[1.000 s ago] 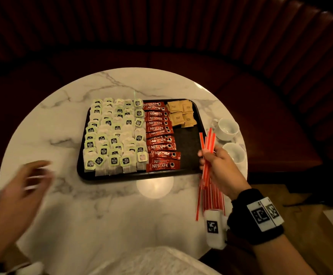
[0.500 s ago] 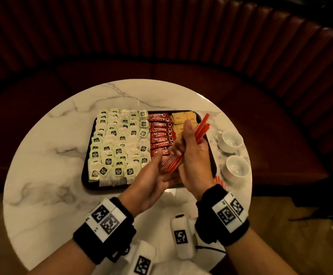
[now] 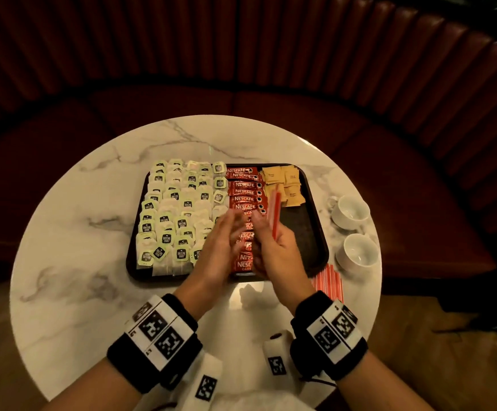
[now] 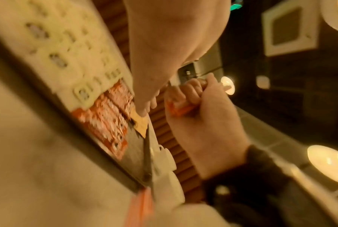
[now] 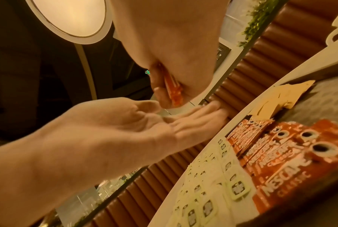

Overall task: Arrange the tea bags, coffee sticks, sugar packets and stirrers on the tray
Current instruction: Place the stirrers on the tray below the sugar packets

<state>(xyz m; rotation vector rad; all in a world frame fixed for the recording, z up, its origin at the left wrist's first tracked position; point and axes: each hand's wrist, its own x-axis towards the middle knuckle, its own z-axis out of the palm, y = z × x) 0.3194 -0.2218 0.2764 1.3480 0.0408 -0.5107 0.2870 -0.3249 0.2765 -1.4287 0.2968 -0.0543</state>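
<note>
My right hand [image 3: 271, 241] grips a small bundle of red stirrers [image 3: 276, 215], which stands nearly upright over the black tray [image 3: 303, 232]. In the right wrist view the stirrers [image 5: 173, 90] poke out between its curled fingers. My left hand [image 3: 225, 229] is held flat, fingers straight, beside the bundle and holds nothing; its open palm [image 5: 144, 122] faces the right hand. On the tray lie green-tagged tea bags [image 3: 176, 215] on the left, red Nescafe coffee sticks [image 3: 245, 191] in the middle and tan sugar packets [image 3: 282, 182] at the far right corner.
More red stirrers [image 3: 328, 281] lie on the round marble table [image 3: 78, 232] by the tray's near right corner. Two white cups [image 3: 351, 210] [image 3: 359, 252] stand right of the tray. The tray's right part below the sugar is bare. A dark red curved bench surrounds the table.
My left hand came in from the far left to meet the right over the tray, touched the bundle's lower end, then straightened. The bundle has swung from a slant to nearly upright.
</note>
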